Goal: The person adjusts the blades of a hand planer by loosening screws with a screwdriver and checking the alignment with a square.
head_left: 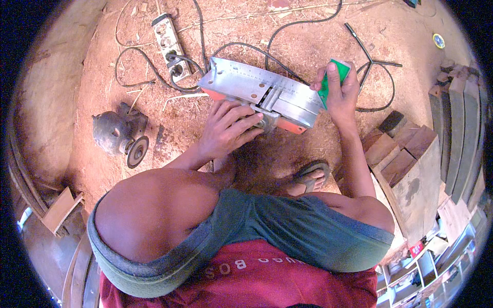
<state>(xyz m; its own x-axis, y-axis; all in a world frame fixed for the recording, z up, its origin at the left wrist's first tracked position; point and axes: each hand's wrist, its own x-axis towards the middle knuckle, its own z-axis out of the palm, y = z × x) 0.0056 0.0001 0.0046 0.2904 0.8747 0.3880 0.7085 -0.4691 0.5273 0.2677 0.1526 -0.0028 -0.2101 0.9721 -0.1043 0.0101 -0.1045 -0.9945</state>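
Observation:
An electric hand planer lies sole up, its bare metal plates facing me and orange-red parts showing along its near side. The blade slot crosses the sole near the middle. My left hand is closed on the planer's near side, the fingers bent over its body. At the planer's right end, my right hand grips a flat green rectangular piece between thumb and fingers. This piece stands tilted, with its lower edge at or close to the sole; whether they touch I cannot tell.
A white power strip with black cords lies at the far left. A dark bench grinder with a disc stands left. On the right are wood blocks, stacked boards and a black three-armed tool. Wood shavings cover the floor.

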